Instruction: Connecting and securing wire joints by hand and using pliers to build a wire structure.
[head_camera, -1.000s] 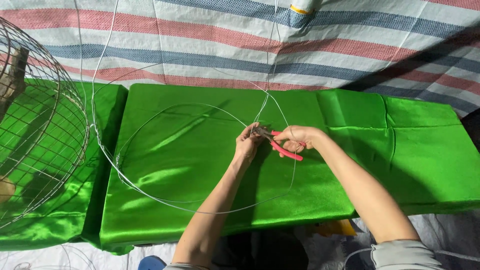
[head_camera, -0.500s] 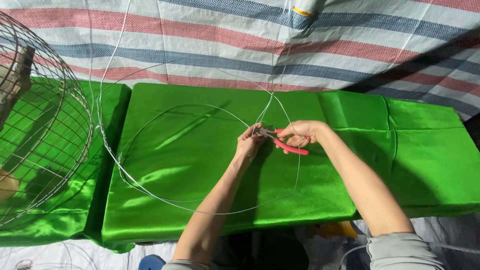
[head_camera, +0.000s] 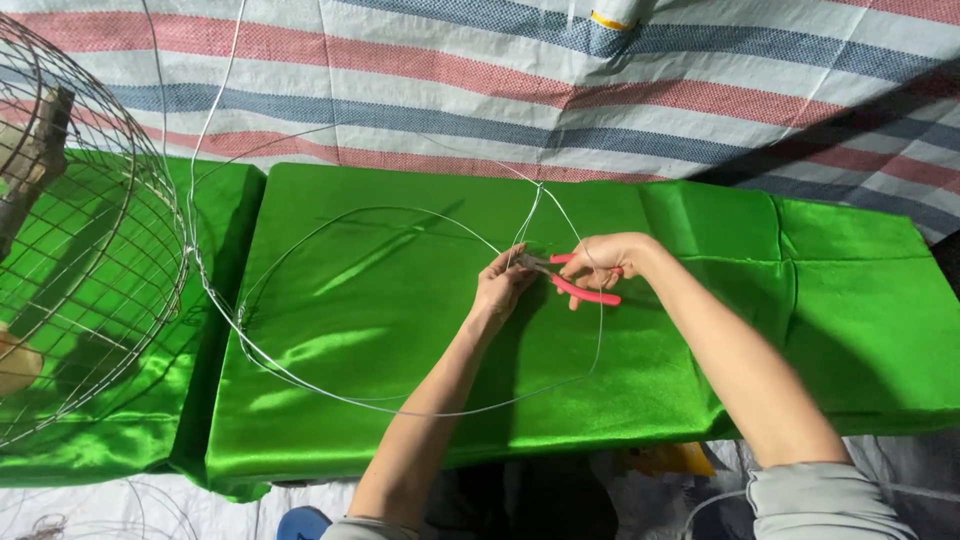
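Between both hands (head_camera: 555, 275), wire hoop (head_camera: 330, 385) and red-handled pliers (head_camera: 580, 288) on green cloth (head_camera: 850, 330)

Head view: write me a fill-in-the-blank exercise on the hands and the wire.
1. The right hand grips pliers with ____ handles.
2. The left hand pinches the wire next to the pliers' ____.
3. The wire loop lies on a ____ cloth.
4. A wire cage stands to the person's ____.

Missing words: red; tip; green; left
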